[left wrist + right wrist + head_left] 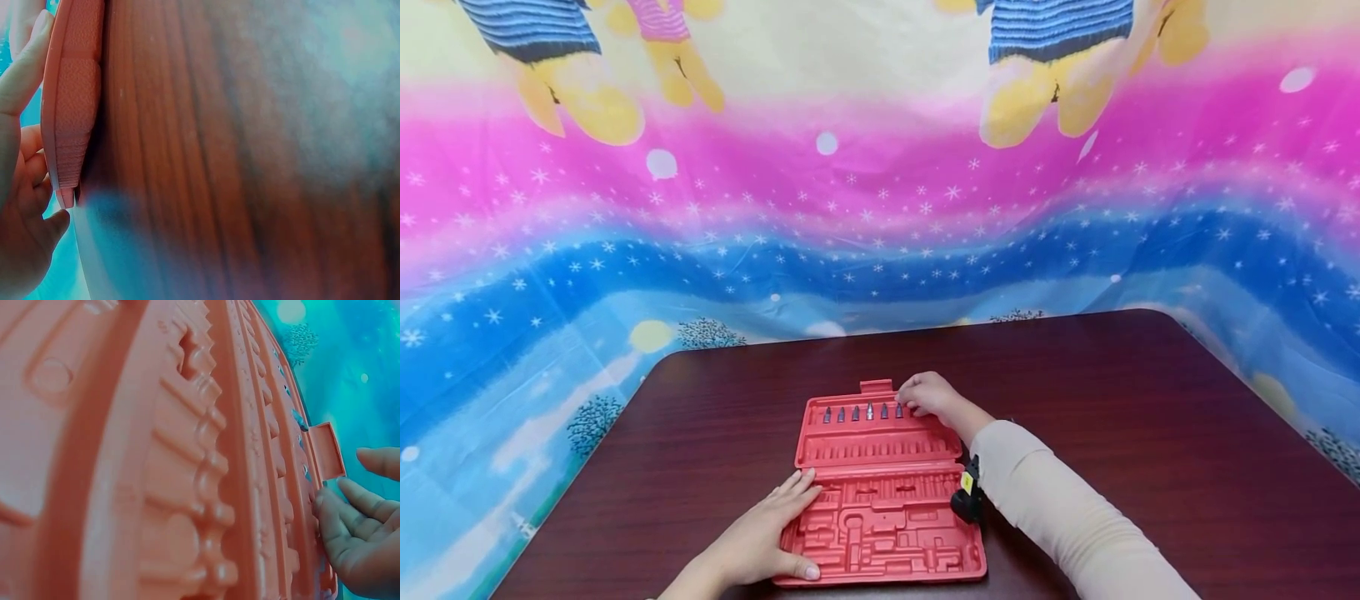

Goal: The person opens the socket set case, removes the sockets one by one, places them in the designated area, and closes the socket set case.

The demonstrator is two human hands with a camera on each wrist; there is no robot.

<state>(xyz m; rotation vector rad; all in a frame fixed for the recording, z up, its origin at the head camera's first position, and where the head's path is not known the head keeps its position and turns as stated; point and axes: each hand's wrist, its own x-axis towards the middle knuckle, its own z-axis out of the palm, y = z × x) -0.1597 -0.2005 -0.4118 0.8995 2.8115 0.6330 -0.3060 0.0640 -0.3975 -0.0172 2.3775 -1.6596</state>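
An open red plastic tool case (880,550) lies on the table with its lid part at the far side. Several metal screwdriver bits (870,411) stand in a row in the lid. My left hand (767,525) rests on the case's left side, fingers straight near the hinge and thumb across the near left corner. In the left wrist view this hand (22,175) lies along the case's side. At the right end of the bit row, my right hand (931,396) has its fingertips right at the slots. Whether it pinches a bit I cannot tell.
Moulded slots (872,451) line the lid below the bits, and shaped recesses fill the near half. A latch tab (876,387) sticks out at the far edge. The dark wooden table (1112,400) meets a patterned cloth backdrop (880,208).
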